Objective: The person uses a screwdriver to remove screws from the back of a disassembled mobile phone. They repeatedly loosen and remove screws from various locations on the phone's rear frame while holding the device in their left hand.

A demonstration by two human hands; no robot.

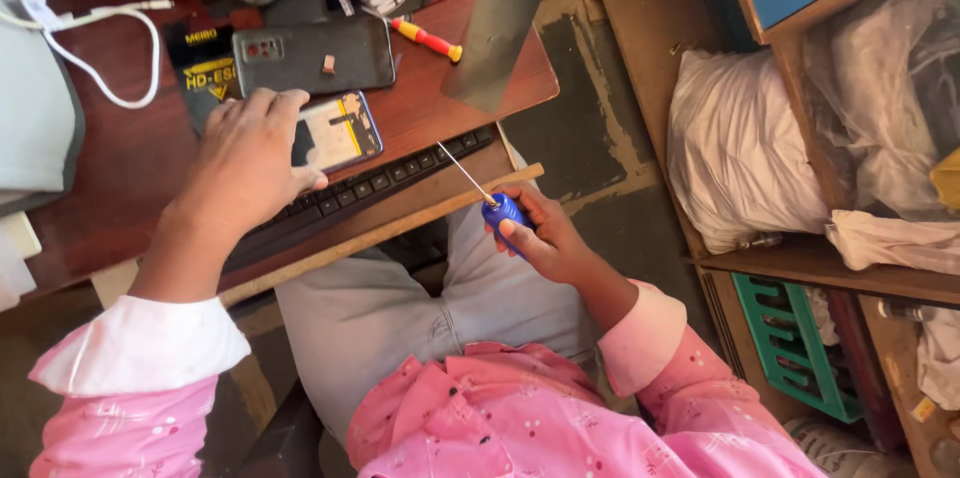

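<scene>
Blue screwdriver (497, 208) gripped in right hand (545, 238); left hand (250, 158) covers opened phone (338, 131)

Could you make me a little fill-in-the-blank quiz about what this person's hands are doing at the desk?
1. The right hand holds a screwdriver with a ____ handle.
2. The left hand rests on an opened ____.
3. A black ____ lies at the desk's front edge, just below that hand.
4. The spare screwdriver on the desk has a red and ____ handle.

Missing words: blue; phone; keyboard; yellow

Pink dotted shirt (white cuff lining), grey trousers.
</scene>
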